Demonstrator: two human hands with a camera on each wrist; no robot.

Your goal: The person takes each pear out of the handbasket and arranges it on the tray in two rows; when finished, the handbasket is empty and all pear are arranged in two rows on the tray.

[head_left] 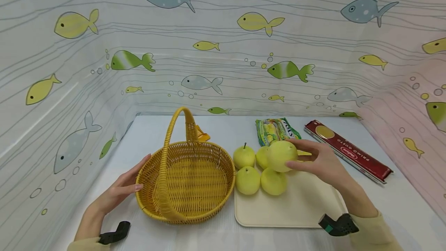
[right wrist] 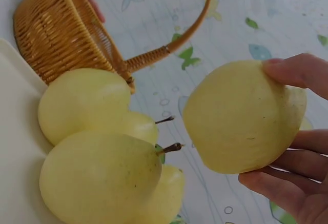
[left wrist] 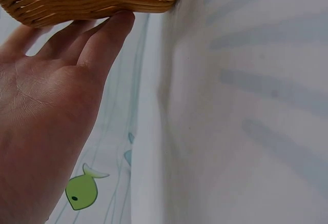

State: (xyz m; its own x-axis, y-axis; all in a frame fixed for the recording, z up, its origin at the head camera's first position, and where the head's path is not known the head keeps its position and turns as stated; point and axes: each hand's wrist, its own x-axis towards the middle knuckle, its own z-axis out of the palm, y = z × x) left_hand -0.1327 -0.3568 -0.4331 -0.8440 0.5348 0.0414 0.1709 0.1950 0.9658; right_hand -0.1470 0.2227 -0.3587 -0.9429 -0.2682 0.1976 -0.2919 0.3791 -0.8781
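Observation:
My right hand (head_left: 322,162) pinches a pale yellow pear (head_left: 281,156) between thumb and fingers. It is held above several other pears (head_left: 247,180) on a cream tray (head_left: 292,220). In the right wrist view the held pear (right wrist: 241,116) is clear of the pears with stems (right wrist: 102,178). Left of the tray stands a wicker basket (head_left: 195,185) with a tall handle, nothing inside it. My left hand (head_left: 116,191) rests against the basket's left side, thumb near the rim. Extended fingers (left wrist: 107,44) touch the outer weave in the left wrist view.
Behind the pears lies a green and yellow packet (head_left: 275,130). A long dark red pasta packet (head_left: 348,150) slants along the right side. Something orange (head_left: 202,134) shows partly behind the basket. A fish-patterned curtain (head_left: 223,49) surrounds the white table (head_left: 223,239).

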